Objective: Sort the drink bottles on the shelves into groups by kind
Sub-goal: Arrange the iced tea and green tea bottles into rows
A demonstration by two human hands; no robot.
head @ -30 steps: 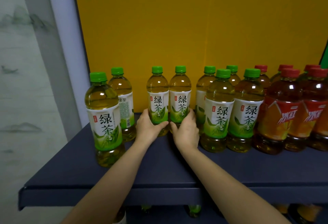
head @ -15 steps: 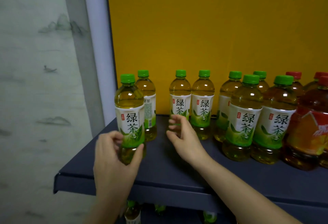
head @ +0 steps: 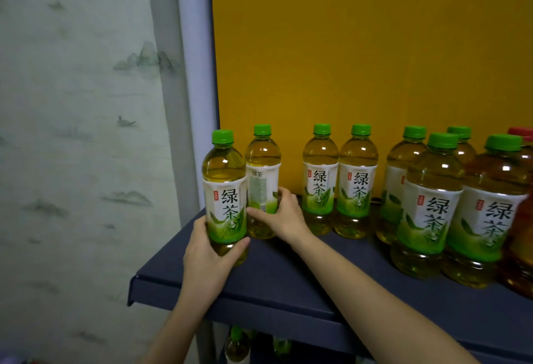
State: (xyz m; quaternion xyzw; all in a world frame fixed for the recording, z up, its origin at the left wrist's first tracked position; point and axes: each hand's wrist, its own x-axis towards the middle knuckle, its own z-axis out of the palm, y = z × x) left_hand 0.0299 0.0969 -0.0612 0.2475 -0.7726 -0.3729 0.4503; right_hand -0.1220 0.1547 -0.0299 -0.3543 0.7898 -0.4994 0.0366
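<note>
Green-capped green tea bottles stand in a row on the dark blue shelf (head: 288, 283). My left hand (head: 207, 262) grips the front-left green tea bottle (head: 224, 190) low on its body, near the shelf's left end. My right hand (head: 284, 216) holds the bottle behind it (head: 263, 173), whose label is turned sideways. Two more green tea bottles (head: 340, 182) stand side by side at the back, and several others (head: 450, 205) crowd the right. A red-capped, red-labelled tea bottle (head: 522, 248) shows at the far right edge.
A yellow panel (head: 360, 46) backs the shelf. A white post (head: 193, 89) and a pale wall with painted hills lie to the left. Green-capped bottles (head: 238, 343) stand on a lower shelf below the front edge.
My left hand has closed round the front-left bottle. My right hand left the two middle bottles, moved left and took hold of the bottle behind it. The view shifted left.
</note>
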